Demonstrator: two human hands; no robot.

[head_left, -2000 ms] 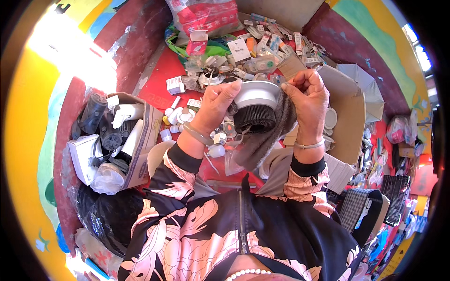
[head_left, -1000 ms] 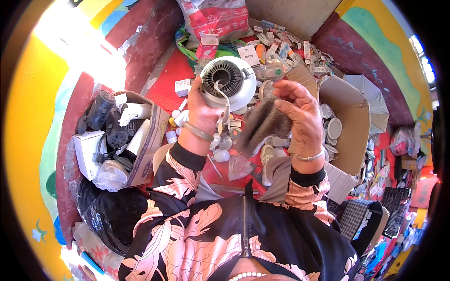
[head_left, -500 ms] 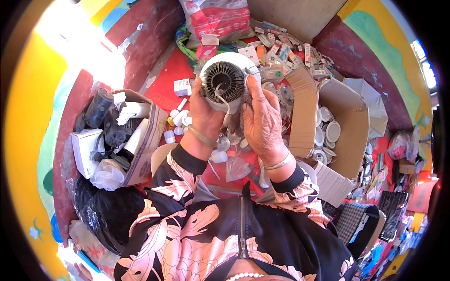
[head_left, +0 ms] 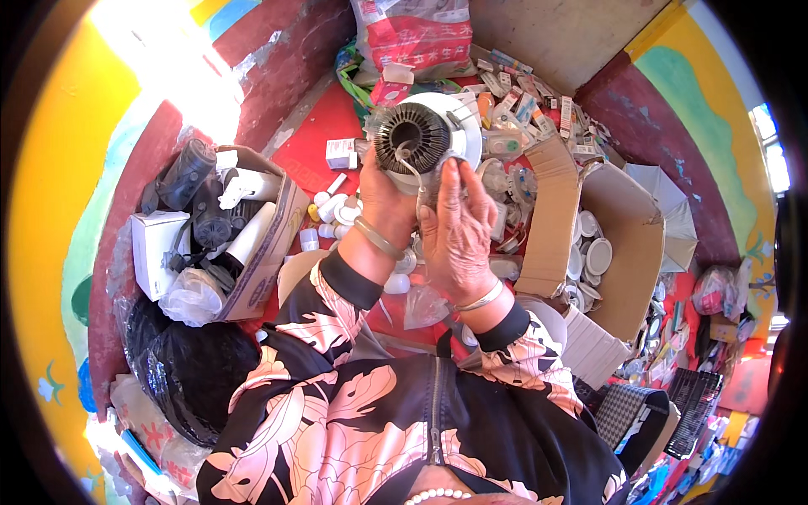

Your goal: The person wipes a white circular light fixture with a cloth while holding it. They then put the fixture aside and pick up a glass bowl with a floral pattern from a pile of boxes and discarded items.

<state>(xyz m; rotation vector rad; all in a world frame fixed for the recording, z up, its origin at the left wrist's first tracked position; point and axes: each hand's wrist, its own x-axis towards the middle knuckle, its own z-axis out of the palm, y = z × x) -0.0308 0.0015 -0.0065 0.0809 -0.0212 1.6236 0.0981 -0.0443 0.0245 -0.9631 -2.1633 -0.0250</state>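
A downlight (head_left: 461, 126) with a white rim and a ring of dark metal fins is held up in front of me, finned back toward me. A pale wire with a small end hangs from its hollow middle. My left hand (head_left: 385, 200) is wrapped around its left and lower side, most of the fingers hidden behind it. At its lower right, my right hand (head_left: 461, 231) has its fingers together and fairly straight, pressed to the side. Something greyish and crumpled, perhaps a cloth, shows under those fingertips; its kind is unclear.
Left stands a carton (head_left: 268, 252) of black and white lamp parts, beside a black plastic bag (head_left: 189, 370). At right, an open cardboard box (head_left: 627, 231) contains round white discs. Small packages (head_left: 526, 105) pile up at the back near a red and white sack (head_left: 412, 42). Bulbs (head_left: 337, 210) lie below.
The downlight has turned slightly in my hands, its finned back tilting left. My right hand has slid down and inward along its side. The whole view has shifted a little.
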